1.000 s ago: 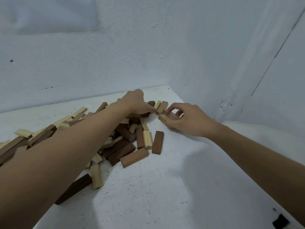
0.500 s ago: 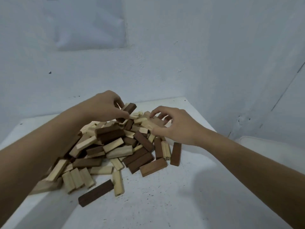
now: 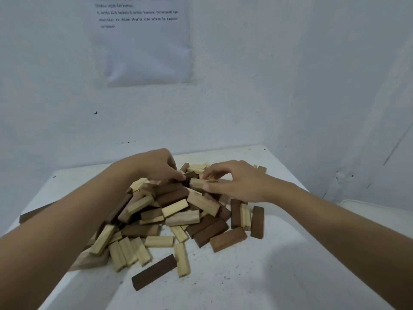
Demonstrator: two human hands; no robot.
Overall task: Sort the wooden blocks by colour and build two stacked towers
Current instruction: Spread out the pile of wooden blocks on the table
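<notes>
The mixed pile (image 3: 178,211) of pale and dark wooden blocks lies unsorted mid-table (image 3: 245,276), no tower begun. Both hands meet at its twelve o'clock crest. The right hand (image 3: 237,183) pinches the end of a pale block (image 3: 196,183) between thumb and fingertips. The left hand (image 3: 159,168) curls down onto the crest beside it, and I cannot tell whether it grasps anything. The likely trouble: that pale block seems wedged among neighbours, so pulling it could send loose pieces sliding toward six o'clock, where a lone dark block (image 3: 154,272) lies near the table's front (and the nine o'clock edge is close too). The left forearm hides the pile's eight o'clock flank, the left fingertips are buried, and the printed sheet (image 3: 143,41) on the wall is cut off at the top, its text too blurred to read.
</notes>
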